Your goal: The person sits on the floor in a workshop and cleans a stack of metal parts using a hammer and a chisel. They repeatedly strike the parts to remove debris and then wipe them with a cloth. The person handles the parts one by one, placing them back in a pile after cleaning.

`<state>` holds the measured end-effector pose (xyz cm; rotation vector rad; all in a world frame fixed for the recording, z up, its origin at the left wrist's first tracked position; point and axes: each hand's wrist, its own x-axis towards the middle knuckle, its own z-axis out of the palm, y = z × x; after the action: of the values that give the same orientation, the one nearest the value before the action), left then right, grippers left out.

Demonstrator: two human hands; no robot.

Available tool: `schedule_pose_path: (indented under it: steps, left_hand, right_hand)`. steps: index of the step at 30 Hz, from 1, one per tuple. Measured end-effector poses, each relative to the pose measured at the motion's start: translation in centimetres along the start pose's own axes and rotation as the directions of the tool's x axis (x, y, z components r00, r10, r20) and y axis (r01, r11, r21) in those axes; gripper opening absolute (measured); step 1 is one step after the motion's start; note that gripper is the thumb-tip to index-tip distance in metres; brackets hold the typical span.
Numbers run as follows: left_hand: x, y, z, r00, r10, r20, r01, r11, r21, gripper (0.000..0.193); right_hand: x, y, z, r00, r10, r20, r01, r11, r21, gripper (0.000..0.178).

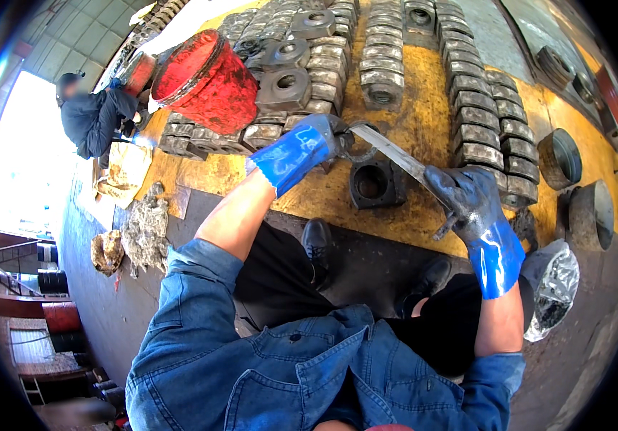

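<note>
Yellow work surface (424, 86), worn and stained, spreads under most of the work. Blocky metal parts (475, 100) stand on it in long, close-packed rows; the packing presumably saves room and keeps the parts countable. A bare strip between rows leaves the surface showing. At left, a co-worker (93, 118) sits well apart from the hands. Red bucket (212, 90), smeared dark, leans with its mouth toward the upper left, close against the stacked parts, which probably prop it.

Directly beyond the person's shoes (316, 244), one dark block with a round bore (395, 188) sits apart from the rows, below the hands and within easy reach, likely the reason for its spot.

Right hand (470, 201), in a dark-palmed glove with blue cuff: fingers wrapped round the near end of a flat metal bar (391, 152); the closed grip presumably steadies its angle. The bar slants up and left toward the other hand. Left hand (334, 136), gloved alike: fingers bent narrow, apparently pinching a thin dark ring (363, 159) at its edge, which would leave the rim exposed. Ring lies beside and partly behind the bar's far end; whether they touch cannot be told.
</note>
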<state>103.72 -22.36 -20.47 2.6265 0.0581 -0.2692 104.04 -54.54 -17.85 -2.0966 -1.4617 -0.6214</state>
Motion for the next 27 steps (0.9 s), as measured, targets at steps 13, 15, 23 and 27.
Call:
schedule_pose_path:
  steps: [13, 15, 23, 27]
  left_hand:
    - [0.1, 0.4, -0.3, 0.996, -0.07, 0.051, 0.073, 0.996, -0.045, 0.027]
    - [0.1, 0.6, -0.4, 0.997, -0.072, 0.04, 0.073, 0.997, -0.037, 0.027]
    - [-0.8, 1.3, -1.8, 0.998, -0.058, -0.033, 0.054, 0.994, -0.098, 0.023]
    - [-1.2, 1.9, -2.8, 0.996, -0.087, -0.03, 0.08, 0.977, -0.2, 0.022]
  right_hand:
    - [-2.7, 2.5, 1.4, 0.994, 0.093, 0.05, -0.092, 0.995, -0.033, 0.066]
    - [-3.3, 3.2, 1.7, 0.992, 0.113, 0.056, -0.112, 0.993, -0.032, 0.064]
    - [-3.4, 3.0, 1.9, 0.95, 0.284, 0.128, -0.296, 0.951, 0.087, 0.05]
    - [-3.7, 2.5, 2.4, 0.9, 0.416, 0.129, -0.433, 0.886, 0.167, 0.036]
